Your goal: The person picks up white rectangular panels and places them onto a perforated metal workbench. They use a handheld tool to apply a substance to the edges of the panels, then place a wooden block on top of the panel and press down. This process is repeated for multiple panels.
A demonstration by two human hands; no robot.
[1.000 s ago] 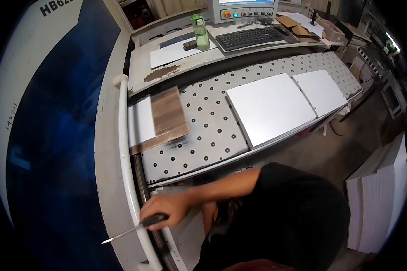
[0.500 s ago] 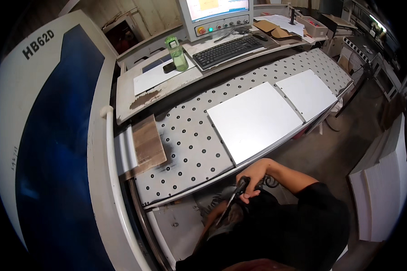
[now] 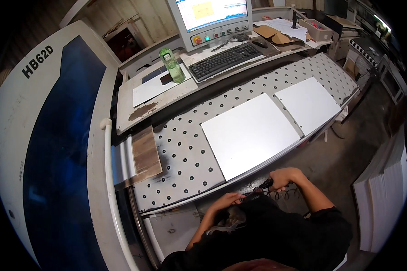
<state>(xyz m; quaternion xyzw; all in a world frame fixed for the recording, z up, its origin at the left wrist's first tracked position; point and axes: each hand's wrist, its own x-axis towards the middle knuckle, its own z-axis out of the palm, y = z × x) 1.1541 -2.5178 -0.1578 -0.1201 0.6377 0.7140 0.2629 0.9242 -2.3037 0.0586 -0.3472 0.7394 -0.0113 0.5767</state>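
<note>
Right hand [image 3: 281, 179] and tool have shifted farther right along the front edge of the worktop [image 3: 178, 158] since half a second ago, and the left hand [image 3: 229, 200] has come up toward that edge. From where I stand, the right hand is wrapped round the black handle of the air gun [image 3: 266, 184], just off the front edge below the larger white board [image 3: 251, 135], probably to keep its nozzle end near the left hand. Those left fingers are bent close to that end; whether they grip anything, I can't tell. A coiled hose [image 3: 285, 195] hangs by the right hand, its loops presumably giving slack for reaching. Both the larger board and the smaller white board [image 3: 309, 106] lie flat along the front edge, likely for easy reach.
</note>
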